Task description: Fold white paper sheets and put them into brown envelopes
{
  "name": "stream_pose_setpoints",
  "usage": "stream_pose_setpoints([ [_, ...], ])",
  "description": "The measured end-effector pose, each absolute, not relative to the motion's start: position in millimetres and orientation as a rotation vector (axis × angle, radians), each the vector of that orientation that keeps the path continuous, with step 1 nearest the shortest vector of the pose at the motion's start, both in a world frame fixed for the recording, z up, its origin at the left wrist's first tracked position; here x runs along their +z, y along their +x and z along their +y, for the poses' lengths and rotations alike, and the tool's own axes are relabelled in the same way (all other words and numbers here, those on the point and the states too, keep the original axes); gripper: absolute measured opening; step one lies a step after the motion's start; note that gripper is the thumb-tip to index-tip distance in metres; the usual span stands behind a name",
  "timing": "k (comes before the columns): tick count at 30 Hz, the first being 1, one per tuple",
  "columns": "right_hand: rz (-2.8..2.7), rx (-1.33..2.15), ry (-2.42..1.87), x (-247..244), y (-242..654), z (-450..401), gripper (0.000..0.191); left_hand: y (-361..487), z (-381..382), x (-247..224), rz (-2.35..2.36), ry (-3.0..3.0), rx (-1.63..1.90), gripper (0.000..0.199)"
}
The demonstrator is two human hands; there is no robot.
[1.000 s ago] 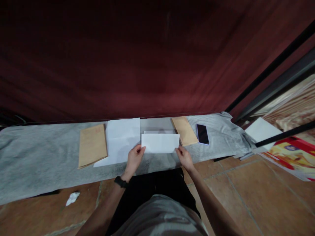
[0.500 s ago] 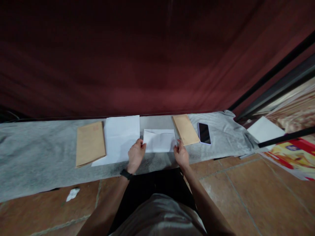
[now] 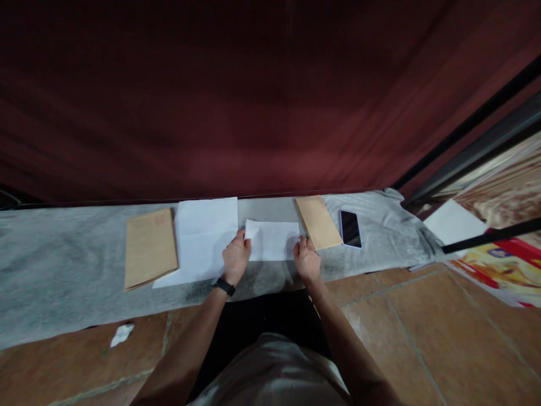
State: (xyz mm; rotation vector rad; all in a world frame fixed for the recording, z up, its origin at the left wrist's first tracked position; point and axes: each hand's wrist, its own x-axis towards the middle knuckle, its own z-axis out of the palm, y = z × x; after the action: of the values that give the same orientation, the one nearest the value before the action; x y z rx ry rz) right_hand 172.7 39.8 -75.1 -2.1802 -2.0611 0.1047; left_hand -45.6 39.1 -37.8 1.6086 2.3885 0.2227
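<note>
A folded sheet of white paper [image 3: 273, 239] lies flat in front of me, between my two hands. My left hand [image 3: 236, 256] pinches its left edge with thumb and fingers. At its right edge, my right hand [image 3: 307, 259] has its fingers closed on the paper. Left of my left hand are larger white sheets [image 3: 207, 237], partly under a brown envelope [image 3: 151, 248]. Another brown envelope [image 3: 319, 221] lies just beyond my right hand, with a dark-screened phone [image 3: 350, 229] beside it.
Everything rests on a narrow surface under a grey cloth [image 3: 76, 265], against a dark red curtain [image 3: 253, 113]. A crumpled white scrap [image 3: 122, 335] is on the tiled floor [image 3: 380, 338]. At right are dark metal bars [image 3: 490, 237] and a red-yellow printed package [image 3: 502, 265].
The folded paper's top, which showed a loose crease line, now looks smooth. My right hand has moved slightly left and inward over its right edge.
</note>
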Motion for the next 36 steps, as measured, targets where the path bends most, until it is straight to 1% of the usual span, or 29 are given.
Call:
stream_pose_setpoints([
  [5, -2.111, -0.025, -1.978, -75.5, 171.9, 43.0, 0.040, -43.4, 36.4, -41.7, 2.387, 1.713, 0.213, 0.046],
  [9, -2.120, -0.026, -1.804, -76.1, 157.6, 47.0, 0.044, -44.1, 36.6, -44.2, 2.339, 1.797, 0.136, 0.040],
  [14, -2.204, 0.074, -1.610, -86.6, 128.8, 48.0, 0.049, -43.3, 36.8, -44.3, 2.314, 1.883, 0.084, 0.039],
  [19, -2.275, 0.093, -1.610, -99.1, 116.1, 42.7, 0.052, -40.2, 35.8, -42.2, 2.349, 1.919, 0.094, 0.039],
  [22, -2.293, 0.080, -1.633, -100.7, 116.1, 40.7, 0.053, -30.0, 39.3, -47.3, 2.368, 2.051, 0.216, 0.042],
  [24, -2.321, 0.077, -1.642, -99.8, 117.2, 40.0, 0.053, -17.1, 44.0, -55.4, 2.246, 2.196, 0.358, 0.044],
  [26, -2.372, 0.069, -1.630, -98.8, 118.8, 39.3, 0.054, -2.4, 49.2, -66.2, 2.018, 2.328, 0.478, 0.047],
  [28, -2.423, 0.059, -1.605, -98.7, 120.5, 38.9, 0.058, 9.1, 53.3, -77.5, 1.902, 2.351, 0.530, 0.051],
  [30, -2.437, 0.048, -1.592, -99.9, 122.0, 39.2, 0.060, 12.9, 54.9, -86.8, 1.871, 2.341, 0.532, 0.055],
  [33, -2.387, 0.041, -1.598, -103.6, 124.0, 41.2, 0.057, 4.2, 52.5, -94.2, 1.906, 2.333, 0.509, 0.060],
  [36, -2.300, 0.038, -1.607, -107.8, 129.3, 43.8, 0.053, -10.2, 46.7, -94.9, 1.975, 2.314, 0.469, 0.060],
])
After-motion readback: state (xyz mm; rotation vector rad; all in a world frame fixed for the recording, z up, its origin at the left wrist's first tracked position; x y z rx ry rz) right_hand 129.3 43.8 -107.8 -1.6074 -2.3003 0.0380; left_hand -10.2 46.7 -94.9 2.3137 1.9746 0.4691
